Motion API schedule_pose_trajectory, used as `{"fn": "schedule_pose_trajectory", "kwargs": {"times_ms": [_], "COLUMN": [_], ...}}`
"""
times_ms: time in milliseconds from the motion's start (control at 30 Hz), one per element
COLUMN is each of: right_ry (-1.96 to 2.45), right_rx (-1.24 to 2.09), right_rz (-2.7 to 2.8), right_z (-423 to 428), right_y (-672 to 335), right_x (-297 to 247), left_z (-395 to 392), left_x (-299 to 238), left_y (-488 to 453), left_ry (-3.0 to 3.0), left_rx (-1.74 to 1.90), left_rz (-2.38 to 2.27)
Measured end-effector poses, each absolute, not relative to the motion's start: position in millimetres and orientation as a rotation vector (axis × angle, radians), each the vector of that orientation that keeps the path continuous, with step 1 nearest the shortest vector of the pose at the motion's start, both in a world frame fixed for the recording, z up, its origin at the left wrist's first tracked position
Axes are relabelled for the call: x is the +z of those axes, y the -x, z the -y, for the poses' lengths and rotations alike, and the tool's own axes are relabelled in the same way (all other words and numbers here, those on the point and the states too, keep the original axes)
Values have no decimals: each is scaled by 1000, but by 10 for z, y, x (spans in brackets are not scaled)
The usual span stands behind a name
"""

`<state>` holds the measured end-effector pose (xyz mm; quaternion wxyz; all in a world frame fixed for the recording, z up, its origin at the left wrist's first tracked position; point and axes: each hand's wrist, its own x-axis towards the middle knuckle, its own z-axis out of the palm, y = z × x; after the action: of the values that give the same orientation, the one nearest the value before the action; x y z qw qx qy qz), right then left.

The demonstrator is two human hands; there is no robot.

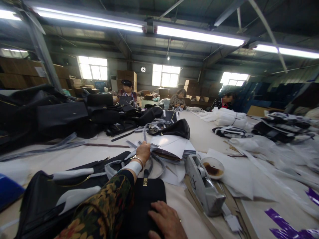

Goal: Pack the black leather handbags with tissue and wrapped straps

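Note:
A black handbag point(152, 191) with a gold clasp lies in front of me on the table. My right hand point(168, 219) rests on it, fingers spread and flat. Stretched out ahead, my left hand point(143, 152) is closed around a plastic-wrapped strap point(145, 132) beside a stack of white sheets point(174, 146). More wrapped strap loops down between that hand and the bag's clasp. Left of my forearm, another black bag point(37, 196) lies with its zipped opening showing white packing. The left fingertips are partly hidden.
A grey tape dispenser point(204, 186) and a bowl with brown contents point(213, 167) stand at the right. Black bags point(62, 116) are piled at the left. White wrapping point(229, 118) and purple film point(281, 220) lie on the right. Several people sit across the table.

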<state>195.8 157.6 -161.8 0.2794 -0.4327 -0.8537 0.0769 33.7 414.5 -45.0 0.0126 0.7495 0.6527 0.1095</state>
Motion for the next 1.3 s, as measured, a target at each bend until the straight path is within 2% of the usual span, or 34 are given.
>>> {"fn": "schedule_pose_trajectory", "kwargs": {"times_ms": [500, 833, 1067, 1300], "right_ry": [1066, 1095, 1276, 1239], "right_rx": [186, 278, 198, 216], "right_rz": [2379, 2394, 2201, 2237], "right_z": [-1638, -1650, -1533, -1511], "right_y": [-2062, -2044, -1899, -1920], "right_x": [-1621, -1562, -1613, -1496], "left_z": [-4148, -4152, -4179, -4206], "left_x": [-410, -311, -309, -270], "left_y": [-326, -351, -340, -314], "left_ry": [-2445, -2557, -2588, -2576], "left_rx": [232, 174, 167, 174], "left_rz": [-1983, -1911, -1893, -1893]}}
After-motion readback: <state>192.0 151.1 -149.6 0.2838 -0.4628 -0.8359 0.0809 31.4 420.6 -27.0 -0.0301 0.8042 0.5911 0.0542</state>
